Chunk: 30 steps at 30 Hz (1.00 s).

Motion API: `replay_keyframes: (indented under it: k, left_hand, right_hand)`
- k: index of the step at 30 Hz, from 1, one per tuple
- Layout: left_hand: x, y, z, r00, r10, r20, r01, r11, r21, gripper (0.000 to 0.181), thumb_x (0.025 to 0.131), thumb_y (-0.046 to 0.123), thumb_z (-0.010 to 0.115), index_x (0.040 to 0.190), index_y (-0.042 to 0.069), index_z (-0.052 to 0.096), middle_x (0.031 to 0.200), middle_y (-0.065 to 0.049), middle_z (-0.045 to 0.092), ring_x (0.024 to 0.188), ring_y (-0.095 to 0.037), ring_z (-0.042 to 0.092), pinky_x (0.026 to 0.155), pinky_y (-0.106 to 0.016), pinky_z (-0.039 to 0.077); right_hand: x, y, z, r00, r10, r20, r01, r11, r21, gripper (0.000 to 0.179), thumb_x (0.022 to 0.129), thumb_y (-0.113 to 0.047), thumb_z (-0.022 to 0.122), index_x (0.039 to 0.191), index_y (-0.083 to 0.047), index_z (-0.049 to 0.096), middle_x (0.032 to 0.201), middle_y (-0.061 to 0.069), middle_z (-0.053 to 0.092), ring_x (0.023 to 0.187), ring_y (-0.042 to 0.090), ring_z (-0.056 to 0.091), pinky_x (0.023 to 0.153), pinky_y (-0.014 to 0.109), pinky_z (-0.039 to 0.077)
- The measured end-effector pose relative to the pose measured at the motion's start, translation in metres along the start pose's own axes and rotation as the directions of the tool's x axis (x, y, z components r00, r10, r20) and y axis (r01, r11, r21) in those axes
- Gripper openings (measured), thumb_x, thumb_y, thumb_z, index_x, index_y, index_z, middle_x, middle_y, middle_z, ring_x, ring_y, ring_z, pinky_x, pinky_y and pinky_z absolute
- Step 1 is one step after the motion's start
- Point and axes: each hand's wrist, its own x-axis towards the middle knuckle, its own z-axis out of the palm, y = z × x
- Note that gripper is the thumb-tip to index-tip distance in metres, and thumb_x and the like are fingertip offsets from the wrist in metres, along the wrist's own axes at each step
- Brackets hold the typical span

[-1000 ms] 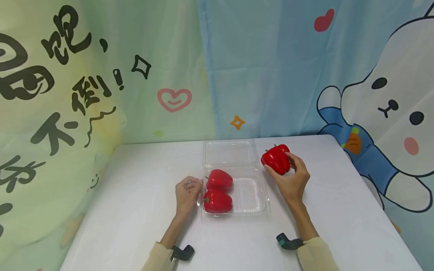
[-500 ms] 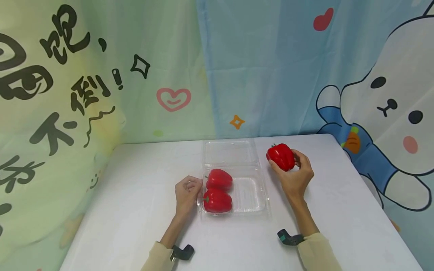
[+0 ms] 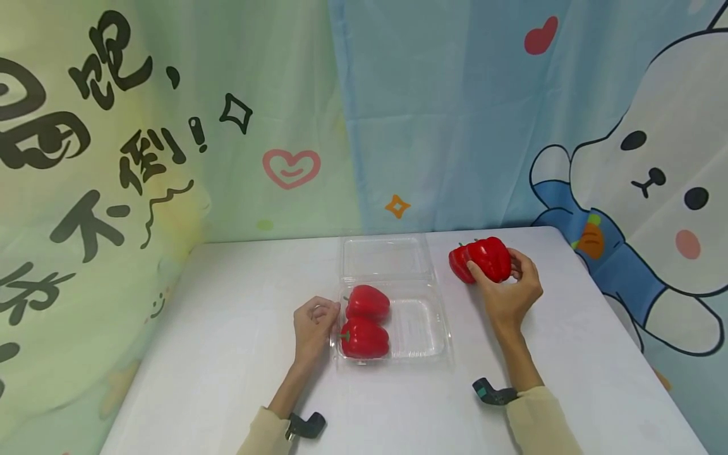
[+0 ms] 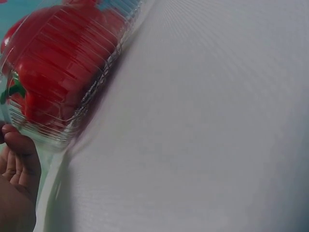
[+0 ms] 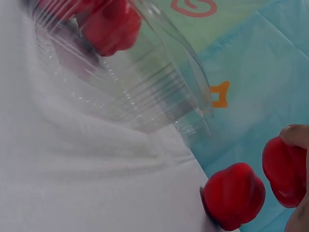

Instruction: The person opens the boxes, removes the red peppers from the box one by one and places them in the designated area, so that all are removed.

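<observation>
In the head view my right hand (image 3: 512, 294) grips a red bell pepper (image 3: 490, 258) between thumb and fingers. Partly behind it, a second red bell pepper (image 3: 459, 262) sits on the table; the right wrist view shows that table pepper (image 5: 234, 195) apart from the held one (image 5: 282, 171). My left hand (image 3: 313, 328) pinches the left rim of a clear plastic clamshell container (image 3: 421, 325) with its fingertips. Two more bell peppers, a rear one (image 3: 368, 302) and a front one (image 3: 365, 338), lie in the container's left half, stems to the left.
The container's clear lid (image 3: 387, 258) lies folded back toward the far table edge. A white cloth covers the table (image 3: 227, 354). A printed curtain (image 3: 409, 114) hangs right behind it. Each wrist wears a dark camera mount, such as the right one (image 3: 493, 393).
My right hand has moved right with its bell pepper, uncovering the one on the table at its left. My left hand and the container have stayed in place.
</observation>
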Motion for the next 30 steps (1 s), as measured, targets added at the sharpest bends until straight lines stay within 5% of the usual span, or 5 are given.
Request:
replay_keyframes:
  k: [30]
  left_hand:
    - [-0.001,0.001,0.001,1.000,-0.020,0.004,0.020,1.000,-0.021,0.016,0.103,0.014,0.075,0.097,-0.001,0.072,0.083,-0.029,0.074,0.061,-0.007,0.064,0.055,-0.016,0.048]
  right_hand:
    - [0.023,0.019,-0.006,0.984,0.144,-0.104,-0.145,0.989,0.002,0.068,0.087,-0.037,0.093,0.146,-0.017,0.066,0.147,0.001,0.070,0.129,0.011,0.060,0.113,0.034,0.056]
